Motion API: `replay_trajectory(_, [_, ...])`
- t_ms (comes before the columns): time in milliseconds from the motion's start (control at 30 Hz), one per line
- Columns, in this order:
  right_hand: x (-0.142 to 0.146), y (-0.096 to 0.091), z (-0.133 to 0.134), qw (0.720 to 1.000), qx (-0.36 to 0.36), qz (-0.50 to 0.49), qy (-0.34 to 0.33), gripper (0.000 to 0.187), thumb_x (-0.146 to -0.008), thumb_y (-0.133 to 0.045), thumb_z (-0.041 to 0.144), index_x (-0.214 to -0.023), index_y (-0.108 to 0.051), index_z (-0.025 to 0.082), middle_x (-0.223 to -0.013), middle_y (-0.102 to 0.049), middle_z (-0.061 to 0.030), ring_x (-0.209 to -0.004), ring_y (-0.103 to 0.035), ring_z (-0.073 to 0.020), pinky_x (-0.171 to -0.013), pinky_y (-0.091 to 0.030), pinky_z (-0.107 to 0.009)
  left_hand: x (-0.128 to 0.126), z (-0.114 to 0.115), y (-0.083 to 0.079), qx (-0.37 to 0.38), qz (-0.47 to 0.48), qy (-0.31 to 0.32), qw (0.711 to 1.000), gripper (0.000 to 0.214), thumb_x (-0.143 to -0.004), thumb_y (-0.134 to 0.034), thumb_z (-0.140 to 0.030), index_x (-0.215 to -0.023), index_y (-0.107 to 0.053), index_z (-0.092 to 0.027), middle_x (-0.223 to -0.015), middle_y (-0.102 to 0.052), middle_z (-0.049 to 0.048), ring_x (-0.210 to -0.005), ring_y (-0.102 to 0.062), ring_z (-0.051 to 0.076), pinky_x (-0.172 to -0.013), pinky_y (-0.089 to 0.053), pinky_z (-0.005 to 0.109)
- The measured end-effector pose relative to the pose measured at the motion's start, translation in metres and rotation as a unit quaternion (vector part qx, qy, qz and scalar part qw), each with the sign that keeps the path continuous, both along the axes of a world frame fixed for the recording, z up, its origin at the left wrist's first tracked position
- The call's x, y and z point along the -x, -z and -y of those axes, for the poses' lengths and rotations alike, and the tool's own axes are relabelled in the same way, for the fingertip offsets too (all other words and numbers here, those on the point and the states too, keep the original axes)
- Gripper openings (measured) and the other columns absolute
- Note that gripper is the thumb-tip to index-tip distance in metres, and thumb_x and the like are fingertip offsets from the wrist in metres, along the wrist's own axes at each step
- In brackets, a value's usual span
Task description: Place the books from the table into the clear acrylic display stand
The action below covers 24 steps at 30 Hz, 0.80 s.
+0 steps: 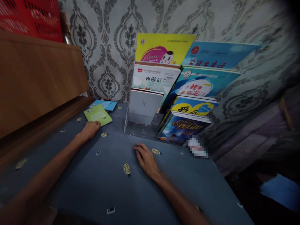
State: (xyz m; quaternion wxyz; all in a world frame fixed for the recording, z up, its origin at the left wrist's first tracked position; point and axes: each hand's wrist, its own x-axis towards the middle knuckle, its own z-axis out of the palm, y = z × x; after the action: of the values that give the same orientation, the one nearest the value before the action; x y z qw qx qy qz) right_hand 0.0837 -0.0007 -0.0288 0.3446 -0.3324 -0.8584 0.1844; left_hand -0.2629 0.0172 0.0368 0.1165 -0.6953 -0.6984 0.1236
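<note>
At the left of the table, my left hand point(92, 128) has its fingers closed on the near edge of a thin green booklet point(99, 115). That booklet overlaps a light blue booklet point(109, 105) lying behind it near the wall. My right hand point(145, 158) is held low over the middle of the table, fingers loosely bent and apart, with nothing in them. Beyond it stands a clear tiered book rack point(142, 130). Its left column has a yellow book point(150, 47), a white book point(142, 75) and a grey one point(142, 103).
Blue-covered books point(185, 128) fill the rack's right column. By its right corner lies a blurred-out pale item point(198, 148). A wooden cabinet point(39, 81) borders the left, topped by a red plastic basket point(44, 18). Patterned wallpaper point(131, 31) backs the blue-grey tabletop point(89, 184).
</note>
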Motion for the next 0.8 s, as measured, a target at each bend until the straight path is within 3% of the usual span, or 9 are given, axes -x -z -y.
replay_trajectory(467, [0.001,-0.003,0.001,1.000,-0.002,0.004,-0.004,0.033,-0.096,-0.043,0.012,-0.112,-0.069,0.022,-0.115,-0.067,-0.0111,-0.105,-0.066,-0.0225,-0.092,-0.057,-0.039,-0.033,0.079,-0.012,0.058,0.019,0.037,0.997,0.044,-0.093,-0.030,0.000,-0.126,-0.059,-0.011,-0.116,-0.066,0.0162,-0.106,-0.064,0.026,-0.088,-0.052,0.035])
replay_trajectory(800, [0.001,-0.001,0.000,1.000,0.004,-0.004,-0.002,0.031,-0.095,-0.045,0.012,-0.110,-0.070,0.023,-0.114,-0.066,-0.0102,-0.106,-0.066,-0.0224,-0.093,-0.056,-0.039,-0.078,0.134,-0.018,0.097,0.033,0.100,0.990,0.052,-0.089,-0.034,0.003,-0.134,-0.054,-0.012,-0.127,-0.063,0.0179,-0.121,-0.059,0.030,-0.091,-0.056,0.041])
